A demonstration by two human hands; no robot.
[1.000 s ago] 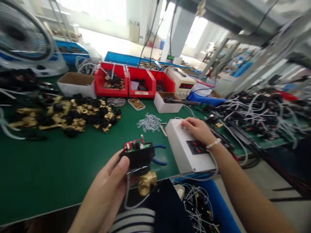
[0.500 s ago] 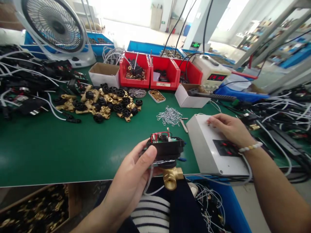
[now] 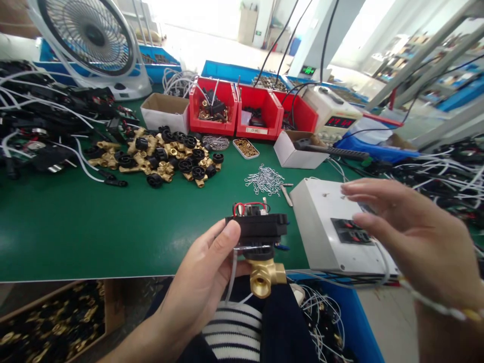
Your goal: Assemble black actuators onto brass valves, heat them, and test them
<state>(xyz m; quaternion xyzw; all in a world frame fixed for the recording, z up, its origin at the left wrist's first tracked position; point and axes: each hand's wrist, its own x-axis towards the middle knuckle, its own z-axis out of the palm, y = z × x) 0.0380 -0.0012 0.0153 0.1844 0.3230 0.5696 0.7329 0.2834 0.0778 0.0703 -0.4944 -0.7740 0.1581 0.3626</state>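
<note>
My left hand (image 3: 212, 262) is closed around a motorized brass valve (image 3: 260, 232). Its black housing is uncovered on top, showing red and black wires and a circuit board, and the brass body with its round port hangs below. A grey cable runs down from it past my fingers. My right hand (image 3: 412, 232), a little blurred, hovers over a grey control box (image 3: 321, 217) with its fingers apart and nothing between them. The box has small toggle switches and a black terminal block with red tabs (image 3: 351, 232).
Brass fittings with black caps (image 3: 162, 156) are heaped on the green table (image 3: 113, 237). Silver clips (image 3: 264, 180) lie beyond the valve. Red bins (image 3: 257, 111), a white carton (image 3: 298, 151) and a power supply (image 3: 333, 111) stand behind. A fan (image 3: 91, 45) is at left.
My right hand has let go of a toggle switch on the grey box and moved right, up and towards me, its fingers spreading. The valve in my left hand has tilted slightly.
</note>
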